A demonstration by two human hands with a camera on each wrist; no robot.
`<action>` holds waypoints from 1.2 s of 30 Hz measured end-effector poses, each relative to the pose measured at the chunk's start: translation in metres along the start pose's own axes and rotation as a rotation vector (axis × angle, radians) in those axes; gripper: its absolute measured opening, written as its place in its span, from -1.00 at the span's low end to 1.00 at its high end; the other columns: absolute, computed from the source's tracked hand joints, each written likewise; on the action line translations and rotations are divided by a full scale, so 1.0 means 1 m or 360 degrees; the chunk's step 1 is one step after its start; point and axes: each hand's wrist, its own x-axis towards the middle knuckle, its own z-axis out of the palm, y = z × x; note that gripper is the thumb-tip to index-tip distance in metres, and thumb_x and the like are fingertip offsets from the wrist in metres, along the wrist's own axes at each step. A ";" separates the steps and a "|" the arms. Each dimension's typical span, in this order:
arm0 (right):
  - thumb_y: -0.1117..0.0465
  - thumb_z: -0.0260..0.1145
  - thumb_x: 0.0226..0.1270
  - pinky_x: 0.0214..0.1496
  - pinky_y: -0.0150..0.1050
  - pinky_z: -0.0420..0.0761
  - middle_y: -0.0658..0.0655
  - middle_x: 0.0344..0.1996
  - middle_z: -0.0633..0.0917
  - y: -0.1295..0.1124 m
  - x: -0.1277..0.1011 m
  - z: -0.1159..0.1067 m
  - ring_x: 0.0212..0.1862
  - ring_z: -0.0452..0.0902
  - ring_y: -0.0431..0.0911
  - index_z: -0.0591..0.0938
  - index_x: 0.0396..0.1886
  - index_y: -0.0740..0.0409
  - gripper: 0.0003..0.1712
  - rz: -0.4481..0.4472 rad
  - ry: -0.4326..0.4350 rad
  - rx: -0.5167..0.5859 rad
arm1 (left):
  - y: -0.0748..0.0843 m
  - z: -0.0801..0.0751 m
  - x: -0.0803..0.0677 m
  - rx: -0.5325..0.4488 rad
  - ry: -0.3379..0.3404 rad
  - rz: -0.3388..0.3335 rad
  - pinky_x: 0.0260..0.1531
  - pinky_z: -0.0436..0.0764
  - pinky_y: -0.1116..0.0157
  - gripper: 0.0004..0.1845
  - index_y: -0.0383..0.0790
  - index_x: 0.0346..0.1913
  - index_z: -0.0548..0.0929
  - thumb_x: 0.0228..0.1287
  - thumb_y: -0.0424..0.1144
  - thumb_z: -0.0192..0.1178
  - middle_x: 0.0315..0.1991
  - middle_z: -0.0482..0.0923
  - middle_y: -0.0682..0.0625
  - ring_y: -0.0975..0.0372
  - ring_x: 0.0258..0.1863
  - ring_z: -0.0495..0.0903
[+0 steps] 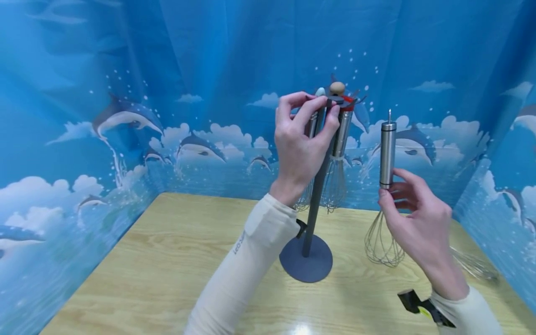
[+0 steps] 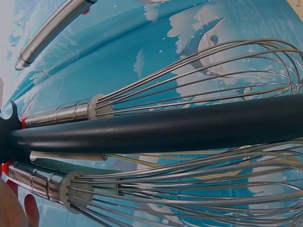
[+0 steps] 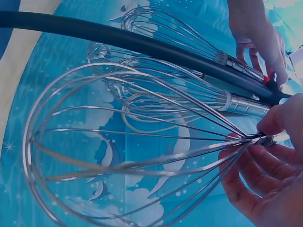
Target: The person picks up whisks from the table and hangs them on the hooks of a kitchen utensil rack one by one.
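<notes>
A dark grey stand with a round base (image 1: 307, 265) and a tall post (image 2: 189, 125) carries several hanging whisks around its top. My left hand (image 1: 303, 132) grips the stand's top, thumb and fingers about the dark hub (image 1: 335, 99). One hanging whisk (image 1: 342, 132) has a steel handle with a red end. To the right of the stand, my right hand (image 1: 418, 214) pinches a steel-handled whisk (image 1: 388, 153) low on its handle. That whisk is upright, its hanging loop on top and its wires (image 3: 85, 137) pointing down, apart from the stand.
Another wire whisk (image 1: 475, 265) lies on the wooden table (image 1: 180, 260) at the right, partly behind my right hand. A blue dolphin-print curtain (image 1: 201, 93) encloses the back and sides of the table.
</notes>
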 end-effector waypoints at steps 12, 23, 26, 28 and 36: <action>0.46 0.36 0.26 -0.29 -0.73 0.51 0.32 -0.30 0.78 -0.013 0.014 0.006 -0.31 0.53 -0.67 0.61 0.28 0.20 -0.44 -0.0051 -0.0020 0.0006 | 0.000 0.000 -0.001 0.0063 0.0005 0.0009 -0.03 0.53 0.41 -0.72 -0.36 0.00 0.76 0.35 -0.22 0.33 0.03 0.52 -0.24 0.04 0.07 0.49; 0.41 0.35 0.31 -0.31 -0.73 0.50 0.29 -0.30 0.78 -0.019 0.025 0.013 -0.32 0.49 -0.69 0.59 0.30 0.18 -0.46 -0.0040 -0.0073 -0.0025 | 0.000 0.001 0.001 0.0072 0.0019 0.0021 -0.03 0.52 0.43 -0.71 -0.36 0.00 0.75 0.35 -0.22 0.33 0.02 0.52 -0.25 0.04 0.06 0.49; 0.41 0.34 0.32 -0.32 -0.73 0.50 0.28 -0.31 0.78 -0.019 0.026 0.014 -0.32 0.49 -0.70 0.58 0.30 0.19 -0.47 -0.0035 -0.0089 -0.0031 | -0.001 0.001 0.001 0.0068 0.0024 0.0024 -0.03 0.52 0.43 -0.71 -0.36 0.00 0.76 0.35 -0.23 0.33 0.02 0.53 -0.25 0.04 0.06 0.50; 0.41 0.34 0.31 -0.32 -0.72 0.50 0.27 -0.31 0.78 -0.019 0.026 0.015 -0.32 0.49 -0.70 0.58 0.30 0.19 -0.47 -0.0034 -0.0093 -0.0028 | -0.001 0.001 0.000 0.0066 0.0024 0.0024 -0.02 0.52 0.43 -0.72 -0.36 0.00 0.76 0.35 -0.23 0.33 0.01 0.53 -0.25 0.04 0.06 0.50; 0.40 0.35 0.32 -0.33 -0.72 0.50 0.26 -0.32 0.78 -0.019 0.026 0.015 -0.33 0.49 -0.70 0.59 0.29 0.18 -0.47 -0.0045 -0.0092 -0.0033 | 0.000 0.002 0.000 0.0081 0.0006 0.0014 0.01 0.51 0.42 -0.71 -0.35 0.00 0.76 0.35 -0.21 0.34 0.02 0.53 -0.24 0.05 0.07 0.50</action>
